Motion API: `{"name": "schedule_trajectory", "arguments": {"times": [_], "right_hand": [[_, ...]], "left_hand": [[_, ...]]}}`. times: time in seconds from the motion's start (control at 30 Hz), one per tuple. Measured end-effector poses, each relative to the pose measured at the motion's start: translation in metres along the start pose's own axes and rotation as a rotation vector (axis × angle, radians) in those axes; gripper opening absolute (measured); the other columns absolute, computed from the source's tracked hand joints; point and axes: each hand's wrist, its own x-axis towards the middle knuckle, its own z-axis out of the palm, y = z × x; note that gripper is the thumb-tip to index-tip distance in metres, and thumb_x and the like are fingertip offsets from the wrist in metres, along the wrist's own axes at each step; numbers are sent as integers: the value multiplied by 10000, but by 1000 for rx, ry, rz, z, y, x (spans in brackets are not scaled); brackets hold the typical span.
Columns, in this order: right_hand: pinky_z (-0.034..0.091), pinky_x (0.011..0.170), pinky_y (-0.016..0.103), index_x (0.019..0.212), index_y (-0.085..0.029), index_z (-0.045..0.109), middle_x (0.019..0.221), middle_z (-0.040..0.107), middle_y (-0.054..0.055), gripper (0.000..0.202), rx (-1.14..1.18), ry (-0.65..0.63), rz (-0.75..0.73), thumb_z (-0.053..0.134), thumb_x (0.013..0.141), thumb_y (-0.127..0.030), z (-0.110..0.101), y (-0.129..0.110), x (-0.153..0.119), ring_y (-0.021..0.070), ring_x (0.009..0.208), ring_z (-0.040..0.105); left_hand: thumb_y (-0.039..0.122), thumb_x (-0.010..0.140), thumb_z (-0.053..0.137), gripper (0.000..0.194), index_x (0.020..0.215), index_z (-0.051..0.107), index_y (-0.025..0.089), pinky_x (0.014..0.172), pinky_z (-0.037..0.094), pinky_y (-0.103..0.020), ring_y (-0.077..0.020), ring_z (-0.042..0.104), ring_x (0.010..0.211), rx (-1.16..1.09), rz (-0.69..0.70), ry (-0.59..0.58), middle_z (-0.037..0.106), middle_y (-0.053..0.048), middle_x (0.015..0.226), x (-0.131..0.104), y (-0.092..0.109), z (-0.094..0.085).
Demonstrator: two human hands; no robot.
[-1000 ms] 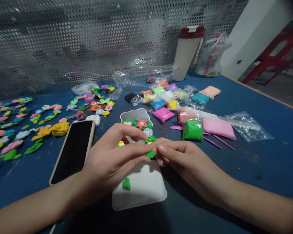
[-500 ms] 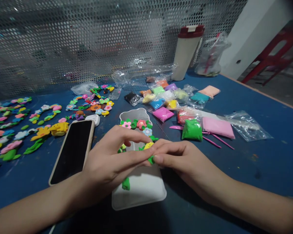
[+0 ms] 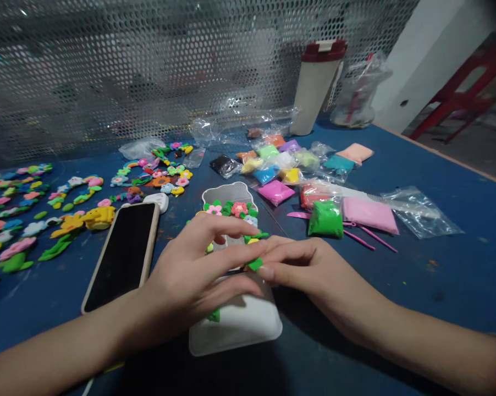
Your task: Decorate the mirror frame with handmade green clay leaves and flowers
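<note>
My right hand (image 3: 314, 269) pinches a small piece of green clay (image 3: 255, 264) between thumb and fingertips. Against its fingers lies my left hand (image 3: 202, 256), with the fingers stretched out and the thumb apart below. Under both hands is a white object with a wavy-edged top (image 3: 228, 190) and a smooth pale lower part (image 3: 240, 327). Clay flowers line its upper part, among them a red flower (image 3: 239, 209) and a pink flower (image 3: 213, 208). A lump of green clay (image 3: 215, 315) rests on the pale part, partly hidden by my left hand.
To the left lie a phone (image 3: 122, 256) and many clay ornaments (image 3: 69, 224). Bagged clay in several colours, a green clay block (image 3: 326, 219) and pink modelling tools (image 3: 365, 240) lie to the right. Behind stand a tumbler (image 3: 317, 88) and a perforated metal panel (image 3: 149, 71).
My left thumb has moved down, away from the green clay. The clay now shows more plainly in my right fingertips, and the yellow piece behind is more covered.
</note>
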Motion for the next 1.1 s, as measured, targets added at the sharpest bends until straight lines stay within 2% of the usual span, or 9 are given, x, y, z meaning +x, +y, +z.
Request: {"name": "schedule_trajectory", "arguments": {"times": [0.17,0.3,0.4,0.57,0.63,0.8,0.93,1.0,1.1], "right_hand": [[385,738,244,709,-162,705,838,636,8,85,-20,-40,6,665,773,-201,0,-3,0,130,813,550],[360,664,238,651,-147,627,700,559,-7,289,83,-27,28,544,872,-315,2,-3,-1,105,686,489],[343,618,231,689,-144,626,650,534,-15,325,136,-29,61,495,895,-358,4,-3,-1,95,629,449],[371,748,236,856,-158,660,884,585,10,138,115,-119,78,621,813,-283,5,-4,-3,117,818,510],[386,797,268,959,-177,632,951,590,18,200,150,-162,112,656,782,-267,5,-4,-4,134,863,535],[420,801,303,933,-173,609,897,624,21,242,160,-194,170,708,725,-248,5,0,-3,150,833,578],[426,802,302,1005,-171,616,882,633,15,312,164,-197,157,717,714,-219,6,1,-3,139,812,586],[423,807,298,1023,-169,625,878,632,13,316,168,-198,154,710,722,-211,6,0,-4,133,809,583],[423,780,274,946,-159,655,827,626,3,230,158,-184,156,704,728,-217,6,-2,-5,122,779,574]], "left_hand": [[261,865,554,128,956,638,231,757,488,-265,-154,568,894,-40,-6,-54,584,-43,982,0,0,-1],[234,808,628,82,887,628,213,741,490,-253,-144,563,875,-99,-27,11,579,-27,943,2,1,0],[206,789,633,60,838,602,190,739,492,-257,-141,566,859,-124,-35,34,579,-31,927,2,2,2],[167,785,608,76,848,581,200,774,480,-252,-141,555,903,-134,-42,-15,565,-44,988,-2,3,2],[162,786,593,77,843,584,213,784,481,-265,-154,556,929,-107,-31,-56,571,-47,1011,-3,4,1],[156,787,537,93,807,607,216,728,497,-267,-158,601,819,-25,97,-61,645,-30,949,2,10,0],[160,818,504,130,810,623,212,676,504,-255,-153,620,744,82,126,-51,670,-18,841,3,11,0],[182,830,513,118,848,620,228,677,514,-259,-157,631,755,108,132,-35,673,-12,847,1,11,-1],[183,836,540,124,929,605,233,751,516,-261,-156,632,858,104,165,-32,679,-21,911,0,10,-3]]}}
